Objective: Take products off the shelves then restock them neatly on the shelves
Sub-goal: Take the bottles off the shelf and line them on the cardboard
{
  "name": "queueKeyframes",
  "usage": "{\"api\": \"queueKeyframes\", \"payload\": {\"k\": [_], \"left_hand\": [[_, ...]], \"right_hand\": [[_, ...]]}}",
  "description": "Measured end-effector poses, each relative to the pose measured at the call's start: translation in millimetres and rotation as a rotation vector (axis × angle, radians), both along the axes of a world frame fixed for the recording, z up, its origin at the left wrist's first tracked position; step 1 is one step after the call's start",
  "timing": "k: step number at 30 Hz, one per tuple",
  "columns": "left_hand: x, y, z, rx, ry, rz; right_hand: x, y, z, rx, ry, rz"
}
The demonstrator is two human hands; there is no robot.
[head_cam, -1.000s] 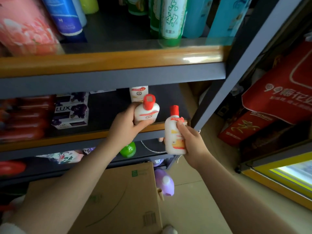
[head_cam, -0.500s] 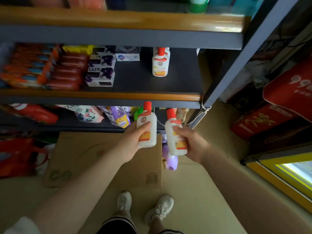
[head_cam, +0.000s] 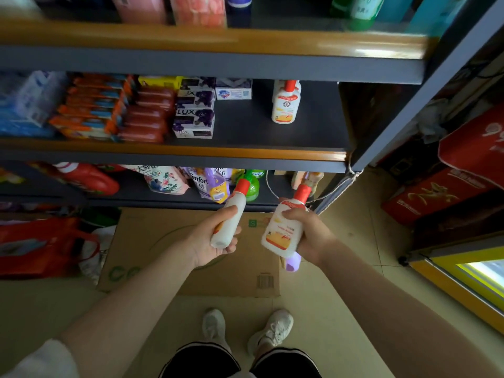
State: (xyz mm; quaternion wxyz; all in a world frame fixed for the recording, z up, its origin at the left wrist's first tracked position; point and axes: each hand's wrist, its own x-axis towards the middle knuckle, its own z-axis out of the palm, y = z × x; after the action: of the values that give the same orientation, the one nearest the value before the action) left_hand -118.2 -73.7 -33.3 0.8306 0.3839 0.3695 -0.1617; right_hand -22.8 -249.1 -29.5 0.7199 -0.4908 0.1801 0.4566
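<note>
My left hand (head_cam: pixel 211 238) grips a white lotion bottle (head_cam: pixel 231 211) with a red cap, tilted with the cap pointing up and away. My right hand (head_cam: pixel 308 233) grips a matching white bottle (head_cam: pixel 283 230) with an orange label facing me. Both bottles hang in the air in front of the lowest shelf, above a cardboard box (head_cam: pixel 191 255) on the floor. A third bottle of the same kind (head_cam: pixel 285 103) stands upright on the dark middle shelf (head_cam: pixel 272 151), with bare shelf around it.
Purple soap boxes (head_cam: pixel 194 118) and orange and red packs (head_cam: pixel 109 113) fill the middle shelf's left part. Bags and bottles crowd the bottom shelf (head_cam: pixel 169 181). A grey upright post (head_cam: pixel 403 105) stands right, with red cartons (head_cam: pixel 436 195) beyond. My shoes (head_cam: pixel 245 331) stand on the tiled floor.
Both hands have come down and away from the middle shelf, each carrying its bottle. The view has tilted downward, showing the floor and my feet. The left bottle now lies more tilted.
</note>
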Motion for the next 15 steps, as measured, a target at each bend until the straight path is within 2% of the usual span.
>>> {"api": "queueKeyframes", "payload": {"k": [3, 7, 10, 15], "left_hand": [[-3.0, 8.5, -2.5, -0.017, -0.007, -0.003], [-6.8, 13.5, -2.7, -0.104, -0.045, -0.032], [-6.9, 11.9, -1.9, -0.134, -0.050, -0.072], [-2.2, 8.5, -3.2, -0.157, -0.060, -0.085]], "right_hand": [[-0.3, 0.1, -4.6, 0.035, 0.130, -0.008], [-3.5, 10.7, -11.1, -0.139, 0.247, 0.044], [-11.3, 18.1, -9.4, -0.266, 0.166, 0.150], [-14.4, 16.7, -4.8, -0.188, 0.094, 0.124]]}}
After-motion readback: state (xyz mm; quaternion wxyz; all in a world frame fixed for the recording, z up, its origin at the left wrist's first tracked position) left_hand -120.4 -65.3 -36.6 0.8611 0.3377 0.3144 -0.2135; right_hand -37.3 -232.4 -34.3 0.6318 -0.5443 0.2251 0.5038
